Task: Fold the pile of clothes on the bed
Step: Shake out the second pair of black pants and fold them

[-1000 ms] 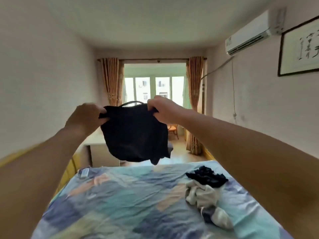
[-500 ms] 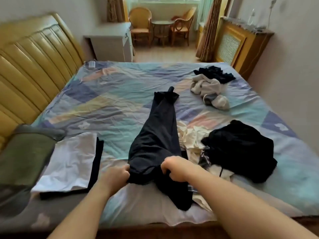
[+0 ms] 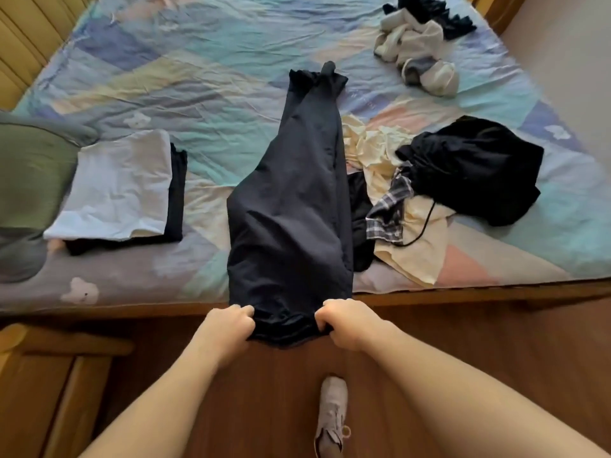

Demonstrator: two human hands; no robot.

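At the near edge of the bed, the left hand and right hand each grip a corner of the dark trousers' waistband, fingers curled into the cloth, just off the mattress. The trousers lie stretched away across the bed. Left of the trousers sits a folded white shirt; right of them, an unfolded pile.

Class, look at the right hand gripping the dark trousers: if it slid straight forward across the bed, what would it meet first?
Probably the cream garment in the unfolded pile beside the dark trousers; the right hand points roughly that way, though depth is uncertain.
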